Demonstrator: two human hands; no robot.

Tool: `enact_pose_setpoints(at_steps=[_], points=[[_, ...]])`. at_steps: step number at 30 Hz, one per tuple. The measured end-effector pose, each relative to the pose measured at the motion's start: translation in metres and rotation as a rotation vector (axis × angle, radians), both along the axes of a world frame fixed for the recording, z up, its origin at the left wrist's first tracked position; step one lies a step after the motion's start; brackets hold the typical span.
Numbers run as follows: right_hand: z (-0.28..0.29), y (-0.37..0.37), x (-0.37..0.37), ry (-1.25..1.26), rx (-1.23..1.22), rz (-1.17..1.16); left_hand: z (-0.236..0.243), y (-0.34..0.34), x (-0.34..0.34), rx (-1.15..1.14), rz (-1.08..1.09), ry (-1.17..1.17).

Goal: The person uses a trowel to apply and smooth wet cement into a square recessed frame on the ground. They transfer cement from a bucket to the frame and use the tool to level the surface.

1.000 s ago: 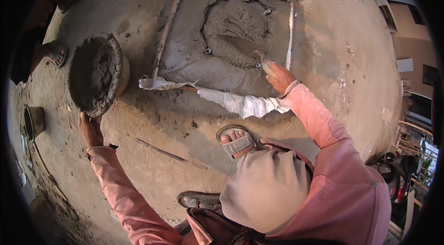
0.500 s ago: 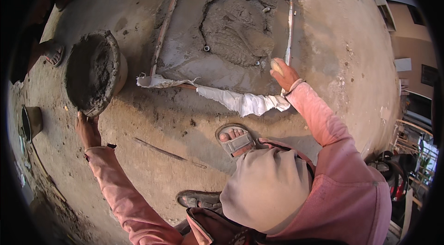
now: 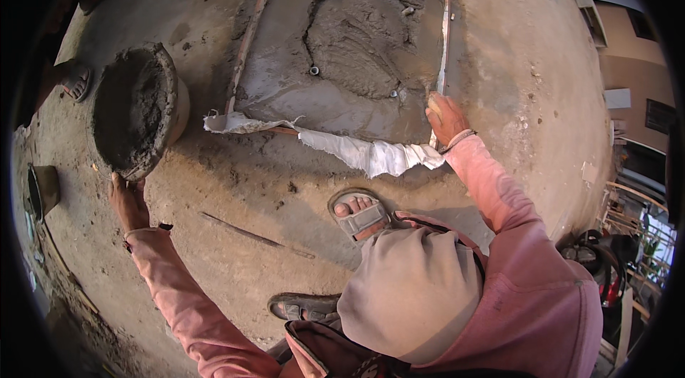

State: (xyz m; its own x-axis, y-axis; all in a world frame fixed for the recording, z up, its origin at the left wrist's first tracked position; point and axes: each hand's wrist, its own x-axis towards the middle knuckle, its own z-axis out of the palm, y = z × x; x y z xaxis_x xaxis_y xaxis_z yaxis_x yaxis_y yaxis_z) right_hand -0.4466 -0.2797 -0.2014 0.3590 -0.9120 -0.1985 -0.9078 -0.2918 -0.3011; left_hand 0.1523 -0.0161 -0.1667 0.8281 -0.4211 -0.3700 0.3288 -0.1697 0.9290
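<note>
My left hand (image 3: 129,201) grips the near rim of a tilted, mortar-smeared bucket (image 3: 178,103), whose mouth faces me. Wet grey mortar (image 3: 146,110) lies inside it. My right hand (image 3: 447,120) is closed round the pale handle of a trowel (image 3: 434,107), at the right side of a framed slab; its blade is hard to make out against the mortar. Rough wet mortar (image 3: 364,39) fills the slab's middle, with several small pipe ends (image 3: 314,70) standing around it. Smoother grey mortar surrounds this patch.
Thin strips (image 3: 251,39) edge the slab, and torn white sheeting (image 3: 371,155) lines its near side. A thin stick (image 3: 255,230) lies on the ground. A smaller bucket (image 3: 44,189) stands far left. Another person's sandalled foot (image 3: 75,82) is beside the large bucket.
My right hand has shifted slightly right and down with the trowel, away from the rough patch. My left hand keeps its grip on the bucket's rim.
</note>
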Motion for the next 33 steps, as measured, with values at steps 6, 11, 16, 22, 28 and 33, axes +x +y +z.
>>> enact_pose_setpoints(at_steps=[6, 11, 16, 22, 28, 33], points=[[-0.020, 0.003, -0.008, -0.020, -0.007, -0.083, 0.002, -0.003, -0.002, -0.001, -0.016, 0.009], [-0.022, -0.001, -0.013, -0.054, -0.012, -0.083, 0.005, -0.002, -0.004, -0.010, 0.005, 0.006], [0.005, 0.012, 0.016, -0.075, 0.018, 0.024, 0.005, 0.001, -0.002, 0.020, -0.010, 0.002], [-0.010, 0.024, 0.021, 0.021, 0.072, 0.043, 0.002, 0.001, 0.002, 0.011, -0.009, 0.017], [-0.010, 0.029, 0.017, -0.065, 0.085, 0.039, 0.005, 0.001, -0.003, 0.039, -0.056, -0.030], [-0.010, -0.014, 0.015, -0.206, -0.001, 0.088, 0.008, -0.005, -0.006, 0.028, 0.015, 0.000]])
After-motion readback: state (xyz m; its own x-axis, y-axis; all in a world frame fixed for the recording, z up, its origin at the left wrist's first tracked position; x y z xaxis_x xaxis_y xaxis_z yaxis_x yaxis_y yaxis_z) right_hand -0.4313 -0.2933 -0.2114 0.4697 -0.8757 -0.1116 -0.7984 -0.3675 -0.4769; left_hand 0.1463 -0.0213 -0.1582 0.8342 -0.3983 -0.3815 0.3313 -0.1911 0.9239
